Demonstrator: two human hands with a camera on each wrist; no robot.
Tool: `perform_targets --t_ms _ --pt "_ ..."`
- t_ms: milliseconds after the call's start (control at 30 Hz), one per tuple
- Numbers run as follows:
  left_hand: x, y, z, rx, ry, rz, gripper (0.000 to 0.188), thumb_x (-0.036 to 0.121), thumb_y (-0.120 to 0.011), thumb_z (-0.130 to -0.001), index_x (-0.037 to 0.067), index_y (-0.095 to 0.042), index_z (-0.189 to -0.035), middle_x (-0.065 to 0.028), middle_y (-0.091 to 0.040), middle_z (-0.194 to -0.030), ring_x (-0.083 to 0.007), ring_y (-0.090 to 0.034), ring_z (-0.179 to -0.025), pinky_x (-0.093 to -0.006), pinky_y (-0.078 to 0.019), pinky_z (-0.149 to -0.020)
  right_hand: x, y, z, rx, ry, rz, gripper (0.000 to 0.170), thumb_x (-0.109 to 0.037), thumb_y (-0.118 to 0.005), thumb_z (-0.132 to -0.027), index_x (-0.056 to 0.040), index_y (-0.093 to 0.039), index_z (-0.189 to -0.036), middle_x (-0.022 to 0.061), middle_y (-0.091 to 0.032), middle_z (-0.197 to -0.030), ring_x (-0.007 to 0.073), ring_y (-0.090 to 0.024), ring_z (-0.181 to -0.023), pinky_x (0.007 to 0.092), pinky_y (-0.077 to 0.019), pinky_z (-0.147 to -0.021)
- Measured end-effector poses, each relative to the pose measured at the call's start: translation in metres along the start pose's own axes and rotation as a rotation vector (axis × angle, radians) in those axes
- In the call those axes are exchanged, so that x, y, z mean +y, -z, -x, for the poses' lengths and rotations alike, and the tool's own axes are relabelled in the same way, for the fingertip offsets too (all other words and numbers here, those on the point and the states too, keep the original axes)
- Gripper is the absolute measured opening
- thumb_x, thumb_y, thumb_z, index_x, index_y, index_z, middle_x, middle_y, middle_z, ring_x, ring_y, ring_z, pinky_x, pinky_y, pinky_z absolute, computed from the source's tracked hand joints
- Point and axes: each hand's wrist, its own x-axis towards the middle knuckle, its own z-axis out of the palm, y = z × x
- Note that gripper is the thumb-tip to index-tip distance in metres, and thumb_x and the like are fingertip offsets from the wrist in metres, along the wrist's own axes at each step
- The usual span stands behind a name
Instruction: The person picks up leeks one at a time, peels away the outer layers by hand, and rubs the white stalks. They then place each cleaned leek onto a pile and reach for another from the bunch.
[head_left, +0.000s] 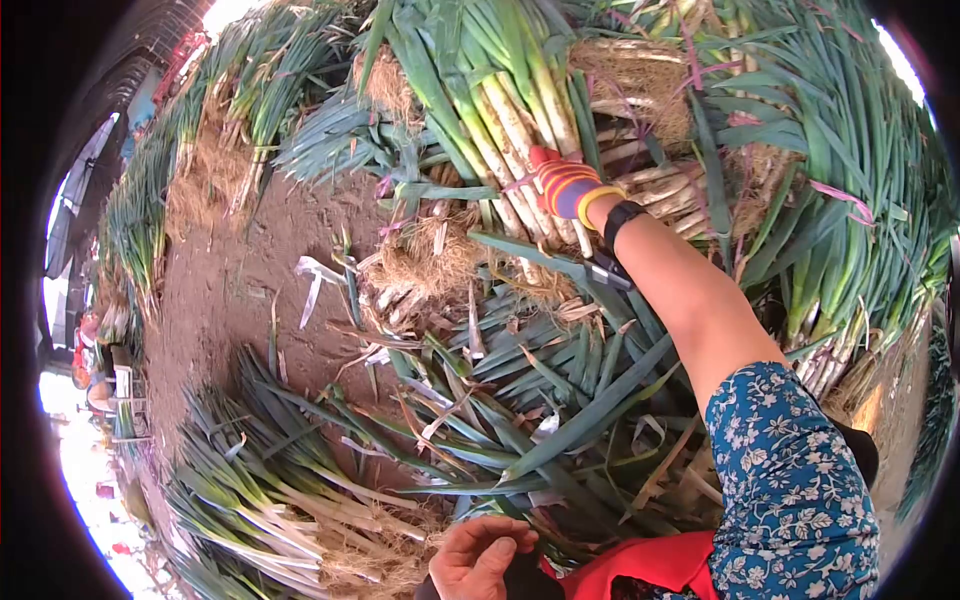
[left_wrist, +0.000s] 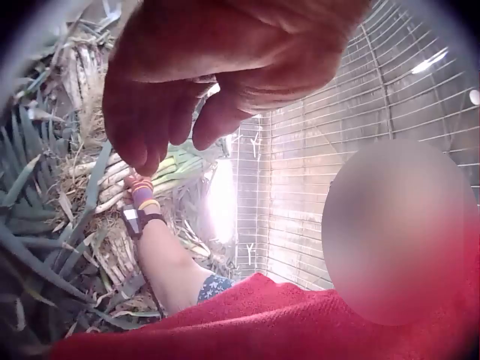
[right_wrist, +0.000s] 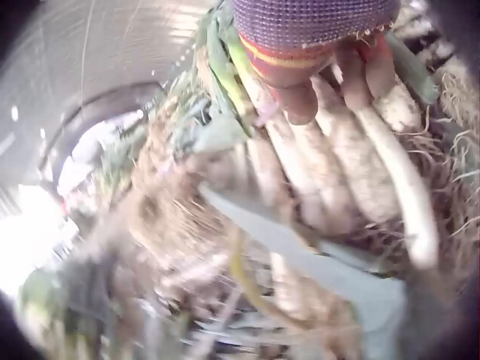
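Note:
My right hand [head_left: 570, 190], in a striped glove with bare fingertips, grips the white stalks of a bundle of large green onions [head_left: 520, 110] at the top middle of the head view. Up close in the right wrist view, its fingertips [right_wrist: 302, 105] bend down onto the stalks, and one pale stalk [right_wrist: 405, 187] runs out from beneath them. A pink tie crosses the bundle near the glove. Low in the head view, my bare left hand [head_left: 480, 560] hangs loosely curled in front of the body, with nothing in it.
More green onions [head_left: 300, 530] lie at the lower left, roots toward me. Tied bundles [head_left: 850, 170] are heaped on the right. Loose leaves [head_left: 560, 430] cover the ground before me. Bare soil [head_left: 220, 300] shows at left. A wire-grid wall [left_wrist: 300, 172] stands in the left wrist view.

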Motion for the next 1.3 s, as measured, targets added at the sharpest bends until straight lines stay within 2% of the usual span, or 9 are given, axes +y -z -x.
perform_targets --t_ms 67,167,200,533,933,967,1133,1200,1300 --pt "-0.002 -0.001 -0.002 0.006 0.009 0.001 0.018 0.000 -0.057 -0.086 -0.004 -0.059 -0.103 -0.0113 -0.065 -0.093 -0.0178 -0.063 -0.082 -0.0285 -0.0504 -0.077 -0.015 0.029 -0.003 -0.428 -0.296 -0.079 0.034 -0.023 -0.035 -0.094 -0.0027 -0.044 -0.119 0.0203 -0.057 -0.107 0.0354 -0.058 -0.099 0.0476 -0.0449 -0.087" --pt "0.000 -0.006 0.001 0.009 0.023 -0.001 0.017 0.000 -0.056 -0.086 -0.004 -0.059 -0.102 -0.0106 -0.065 -0.092 -0.0171 -0.062 -0.081 -0.0279 -0.0501 -0.076 -0.011 0.017 -0.002 -0.337 -0.227 0.210 0.048 -0.025 -0.069 -0.070 -0.0014 -0.054 -0.110 0.0202 -0.065 -0.086 0.0334 -0.065 -0.080 0.0412 -0.0509 -0.067" --pt "0.000 -0.008 0.003 -0.013 0.023 -0.001 0.016 0.000 -0.056 -0.086 -0.003 -0.059 -0.101 -0.0104 -0.065 -0.091 -0.0167 -0.062 -0.080 -0.0278 -0.0500 -0.075 -0.038 0.070 -0.002 -0.532 -0.209 0.133 0.024 -0.018 -0.047 -0.084 -0.0012 -0.063 -0.091 0.0161 -0.065 -0.099 0.0331 -0.063 -0.093 0.0438 -0.0495 -0.075" --pt "-0.008 -0.032 0.032 -0.087 -0.036 -0.068 0.014 0.003 -0.059 -0.085 -0.002 -0.062 -0.097 -0.0073 -0.065 -0.085 -0.0135 -0.059 -0.073 -0.0245 -0.0470 -0.070 -0.080 0.227 0.106 -0.051 0.122 0.009 0.032 -0.033 -0.062 -0.078 -0.0043 -0.055 -0.089 0.0150 -0.059 -0.068 0.0327 -0.058 -0.065 0.0433 -0.0450 -0.056" --pt "-0.077 -0.056 0.089 -0.145 -0.169 -0.278 0.011 0.002 -0.055 -0.084 -0.005 -0.060 -0.091 -0.0112 -0.064 -0.079 -0.0176 -0.062 -0.070 -0.0285 -0.0516 -0.065 -0.048 0.099 0.382 -0.609 -0.336 -0.292 0.044 -0.034 -0.058 -0.074 -0.0073 -0.059 -0.109 0.0171 -0.063 -0.096 0.0323 -0.059 -0.096 0.0415 -0.0470 -0.082" --pt "-0.084 -0.061 0.097 -0.186 -0.185 -0.341 0.011 0.001 -0.056 -0.083 -0.004 -0.060 -0.092 -0.0102 -0.064 -0.079 -0.0157 -0.061 -0.070 -0.0269 -0.0508 -0.065 -0.059 0.098 0.403 -0.296 -0.209 -0.284 0.048 -0.031 -0.060 -0.073 -0.0090 -0.054 -0.116 0.0145 -0.062 -0.100 0.0299 -0.060 -0.095 0.0398 -0.0481 -0.081" --pt "-0.122 -0.060 0.106 -0.283 -0.217 -0.615 0.009 0.006 -0.057 -0.084 0.000 -0.059 -0.089 -0.0077 -0.062 -0.077 -0.0145 -0.060 -0.066 -0.0249 -0.0492 -0.058 -0.071 0.278 0.465 -0.127 -0.052 -0.199 0.041 -0.026 -0.065 -0.071 -0.0076 -0.055 -0.106 0.0147 -0.061 -0.097 0.0355 -0.059 -0.089 0.0434 -0.0486 -0.073" --pt "-0.135 -0.064 0.094 -0.317 -0.201 -0.621 0.011 0.010 -0.060 -0.082 0.000 -0.058 -0.088 -0.0062 -0.061 -0.076 -0.0142 -0.060 -0.064 -0.0244 -0.0485 -0.055 -0.040 0.361 0.512 0.106 -0.173 -0.116 0.030 -0.030 -0.062 -0.072 -0.0054 -0.058 -0.089 0.0167 -0.061 -0.082 0.0374 -0.060 -0.080 0.0464 -0.0485 -0.067" --pt "-0.159 -0.063 0.076 -0.376 -0.168 -0.640 0.012 0.012 -0.061 -0.082 0.001 -0.057 -0.087 -0.0058 -0.060 -0.075 -0.0143 -0.060 -0.064 -0.0252 -0.0488 -0.054 0.019 0.434 0.617 0.413 -0.540 -0.064 0.040 -0.030 -0.063 -0.073 -0.0062 -0.061 -0.105 0.0179 -0.064 -0.094 0.0333 -0.061 -0.088 0.0400 -0.0494 -0.076"
